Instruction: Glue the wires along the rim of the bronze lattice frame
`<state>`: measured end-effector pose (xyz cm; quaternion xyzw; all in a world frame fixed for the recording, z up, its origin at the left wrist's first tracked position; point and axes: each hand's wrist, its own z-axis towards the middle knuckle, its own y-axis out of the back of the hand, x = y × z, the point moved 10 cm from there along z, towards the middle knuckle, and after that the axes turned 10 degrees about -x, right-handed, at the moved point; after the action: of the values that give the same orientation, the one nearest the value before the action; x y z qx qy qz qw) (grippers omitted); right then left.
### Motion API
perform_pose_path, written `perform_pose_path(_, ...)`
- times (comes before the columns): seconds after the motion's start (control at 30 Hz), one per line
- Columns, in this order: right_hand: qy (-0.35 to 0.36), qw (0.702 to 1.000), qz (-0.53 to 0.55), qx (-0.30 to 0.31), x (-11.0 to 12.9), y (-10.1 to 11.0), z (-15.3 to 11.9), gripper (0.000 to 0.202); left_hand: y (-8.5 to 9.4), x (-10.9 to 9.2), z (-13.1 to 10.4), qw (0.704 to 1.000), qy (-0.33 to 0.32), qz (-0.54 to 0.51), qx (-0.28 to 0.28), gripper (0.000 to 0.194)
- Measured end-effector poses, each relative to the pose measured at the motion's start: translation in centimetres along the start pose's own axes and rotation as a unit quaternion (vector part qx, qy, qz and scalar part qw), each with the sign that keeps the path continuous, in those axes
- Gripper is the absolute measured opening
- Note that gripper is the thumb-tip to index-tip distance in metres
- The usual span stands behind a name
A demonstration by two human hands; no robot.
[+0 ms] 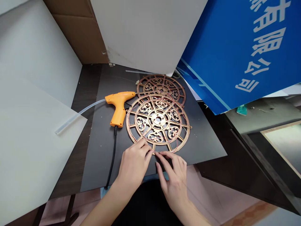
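A round, fretworked wheel-shaped panel (164, 122) lies flat in front of me, light brown with scrolls and spokes. Thin red and pale wires run around its rings. My left hand (135, 160) is at its near rim, thumb and forefinger pinched together on a thin wire (156, 152); the exact hold is partly hidden. Just right of it, my right hand (175, 175) touches the same rim and wire with its forefinger tip, its thumb apart below. Behind lies a second, similar panel (148, 85), partly overlapped by the front one.
An orange glue gun (119, 106) lies left of the panels, its clear glue stick (80, 115) poking out behind and its black cord (113, 157) trailing forward. All rest on a dark grey board (98, 169). White boards (150, 31) and a blue sign (225, 53) stand around.
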<state>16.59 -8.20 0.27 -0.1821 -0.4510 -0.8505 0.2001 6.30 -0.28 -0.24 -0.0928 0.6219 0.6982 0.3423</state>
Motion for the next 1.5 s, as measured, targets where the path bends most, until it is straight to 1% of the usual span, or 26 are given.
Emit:
perform_pose_path(0.2, 0.017, 1.0, -0.001, -0.001, 0.0, -0.1, 0.0, 0.034, 0.0, -0.3, 0.0, 1.0, -0.026, -0.003, -0.006, 0.021)
perform_pose_path(0.43, -0.021, 0.999, 0.017, 0.023, -0.8, -0.5, 0.0, 0.038, -0.1, -0.2, 0.1, 1.0, -0.023, -0.004, -0.001, 0.02)
perform_pose_path(0.67, -0.008, 0.999, 0.008, 0.039, -1.0, -0.7, -0.2, 0.045, 0.3, -0.3, 0.4, 0.999, -0.036, -0.007, -0.016, 0.014)
perform_pose_path(0.8, 0.008, 1.0, -0.008, 0.021, -0.5, -0.5, 0.1, 0.044, 0.1, -0.3, 0.3, 0.999, -0.031, -0.023, 0.0, 0.013)
perform_pose_path(0.93, 0.024, 1.0, -0.007, 0.005, -0.1, -0.4, 0.0, 0.043, -0.1, 0.0, 0.3, 0.999, -0.009, -0.031, 0.009, 0.013)
perform_pose_path(1.07, 0.039, 0.998, 0.025, -0.036, 0.1, 0.1, -0.4, 0.041, -0.2, 0.1, 0.3, 0.999, -0.002, -0.034, 0.016, 0.014)
perform_pose_path(1.17, 0.039, 0.997, 0.028, -0.059, 0.1, 0.5, -0.6, 0.038, -0.3, 0.3, 0.2, 0.999, 0.008, -0.04, 0.022, 0.014)
perform_pose_path(1.37, 0.03, 0.999, 0.002, -0.038, 0.2, 0.0, -0.5, 0.037, -0.4, 0.5, 0.1, 0.998, 0.02, -0.053, 0.029, 0.014)
perform_pose_path(1.5, -0.002, 1.0, 0.009, -0.017, -0.3, -0.3, -0.5, 0.037, -0.3, 0.3, 0.2, 0.998, 0.009, -0.051, 0.023, 0.015)
